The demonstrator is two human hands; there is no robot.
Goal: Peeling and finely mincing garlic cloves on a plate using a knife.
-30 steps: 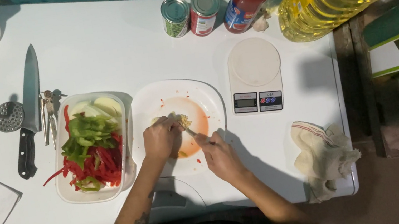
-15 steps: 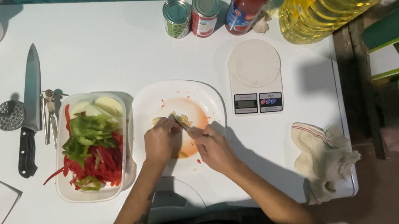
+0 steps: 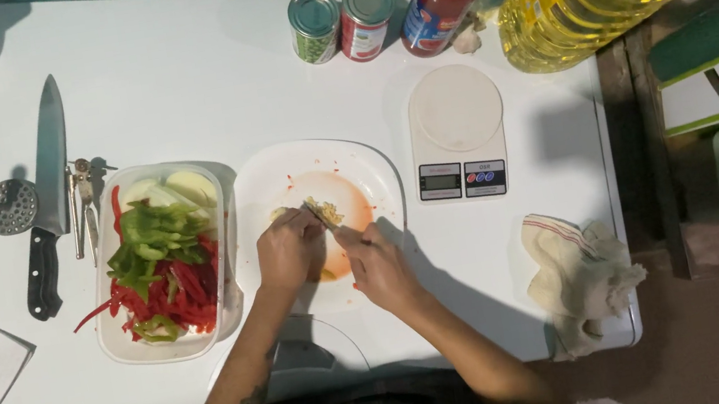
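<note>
A white plate (image 3: 265, 183) with an orange stain is seen on the white table (image 3: 168, 88), just right of a tray (image 3: 172, 339) of pepper strips. The left hand (image 3: 288, 250) is curled over pale food (image 3: 324, 210) on the plate; the right hand (image 3: 377, 266) is closed around a small utensil touching it
</note>
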